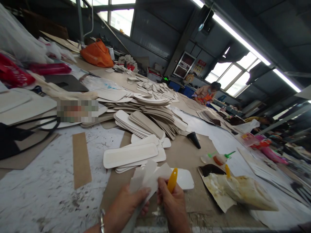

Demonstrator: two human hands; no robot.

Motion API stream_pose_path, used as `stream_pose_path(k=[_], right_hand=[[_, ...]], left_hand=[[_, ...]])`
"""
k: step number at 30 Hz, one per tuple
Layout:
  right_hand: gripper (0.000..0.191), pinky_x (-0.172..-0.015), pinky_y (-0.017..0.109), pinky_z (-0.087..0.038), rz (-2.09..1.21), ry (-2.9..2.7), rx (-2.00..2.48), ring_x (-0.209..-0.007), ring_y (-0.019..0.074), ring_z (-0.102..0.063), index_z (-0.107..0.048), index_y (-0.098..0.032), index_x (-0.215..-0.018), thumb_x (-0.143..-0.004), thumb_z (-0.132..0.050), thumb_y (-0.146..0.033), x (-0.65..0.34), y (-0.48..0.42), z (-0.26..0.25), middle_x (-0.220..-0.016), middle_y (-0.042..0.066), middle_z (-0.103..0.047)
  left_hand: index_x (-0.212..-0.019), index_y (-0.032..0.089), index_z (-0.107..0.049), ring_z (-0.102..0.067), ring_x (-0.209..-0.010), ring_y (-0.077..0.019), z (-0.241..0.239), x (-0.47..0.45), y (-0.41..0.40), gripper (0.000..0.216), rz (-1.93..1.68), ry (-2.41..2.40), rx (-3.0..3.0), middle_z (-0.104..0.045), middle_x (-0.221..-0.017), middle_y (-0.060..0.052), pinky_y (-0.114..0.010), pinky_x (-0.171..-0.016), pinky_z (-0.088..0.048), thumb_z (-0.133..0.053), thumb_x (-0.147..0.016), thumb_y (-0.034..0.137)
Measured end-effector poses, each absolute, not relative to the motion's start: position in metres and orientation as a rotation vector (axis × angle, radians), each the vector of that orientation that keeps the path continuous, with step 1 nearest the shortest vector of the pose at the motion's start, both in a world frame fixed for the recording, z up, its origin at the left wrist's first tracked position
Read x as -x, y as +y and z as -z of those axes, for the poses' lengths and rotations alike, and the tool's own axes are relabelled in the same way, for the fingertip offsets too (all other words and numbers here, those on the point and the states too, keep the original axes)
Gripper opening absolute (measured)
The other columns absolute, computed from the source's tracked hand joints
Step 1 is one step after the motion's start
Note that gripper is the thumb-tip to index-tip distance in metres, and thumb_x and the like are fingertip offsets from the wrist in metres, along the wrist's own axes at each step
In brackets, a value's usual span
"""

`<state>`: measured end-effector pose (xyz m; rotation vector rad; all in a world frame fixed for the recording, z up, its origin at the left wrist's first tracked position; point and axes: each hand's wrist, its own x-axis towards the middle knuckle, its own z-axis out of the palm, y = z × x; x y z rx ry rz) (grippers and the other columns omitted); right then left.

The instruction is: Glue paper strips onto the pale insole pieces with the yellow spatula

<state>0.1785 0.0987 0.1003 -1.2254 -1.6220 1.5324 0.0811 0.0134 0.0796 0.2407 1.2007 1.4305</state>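
Observation:
Near the table's front edge, my left hand (pixel 126 202) is closed around a fanned bunch of thin, whitish strips (pixel 143 176). My right hand (pixel 173 202) grips a tool by its yellow handle (pixel 172 180); the tool's working end is hidden. Its thumb and fingers also pinch the edge of one strip. Just beyond both hands lie several white, round-cornered panels (pixel 131 156), loosely overlapping. Another white panel (pixel 186 180) lies partly behind my right hand.
Tall stacks of grey-beige panels (pixel 145 113) stand farther back. To the right are a stained bag with a yellow nozzle (pixel 247 192), small green-tipped bottles (pixel 220 159) and a black cone (pixel 193 139). A brown strip (pixel 81 160) lies left. A person (pixel 206 94) works in the distance.

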Motion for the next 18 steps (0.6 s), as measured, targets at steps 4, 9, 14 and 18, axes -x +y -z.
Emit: stream_pose_path(k=[4,9,14,18], right_hand=[[0.039,-0.048,0.02,-0.039,-1.676,-1.398,1.214,-0.053,0.0105,-0.047,-0.056,-0.017,-0.078,-0.063,-0.071,-0.049,-0.194,0.111,-0.109,-0.064,-0.001,-0.057],[0.039,-0.039,0.017,-0.029,-1.833,-1.421,1.277,-0.042,0.0066,-0.031,-0.043,-0.021,-0.071,-0.063,-0.07,-0.047,-0.219,0.14,-0.13,-0.051,-0.01,-0.035],[0.022,-0.051,0.021,-0.034,-1.458,-2.381,1.181,-0.054,0.01,-0.039,-0.054,-0.017,-0.064,-0.073,-0.059,-0.037,-0.211,0.165,-0.13,-0.058,-0.004,-0.046],[0.019,-0.047,0.02,-0.025,-1.28,-2.826,1.071,-0.05,0.009,-0.035,-0.056,-0.018,-0.059,-0.074,-0.055,-0.029,-0.181,0.173,-0.12,-0.052,-0.007,-0.042]], left_hand=[[-0.073,0.017,-0.06,-0.041,-0.055,-0.0117,-0.071,-0.09,0.0,0.048,-1.353,1.123,-0.403,-0.052,-0.059,0.002,-0.024,-0.055,-0.034,-0.068,-0.052,0.059],[-0.059,0.019,-0.056,-0.034,-0.051,-0.0113,-0.059,-0.073,-0.015,0.027,-1.127,1.18,-0.504,-0.041,-0.048,0.006,-0.024,-0.051,-0.028,-0.066,-0.05,0.042],[-0.073,0.018,-0.057,-0.045,-0.054,-0.0139,-0.057,-0.048,0.004,0.035,-1.368,1.551,-0.261,-0.053,-0.055,0.003,-0.024,-0.053,-0.033,-0.065,-0.052,0.044],[-0.075,0.019,-0.049,-0.03,-0.038,-0.0094,-0.059,-0.043,0.027,0.042,-1.325,1.531,-0.266,-0.036,-0.039,0.01,-0.022,-0.04,-0.022,-0.063,-0.055,0.054]])
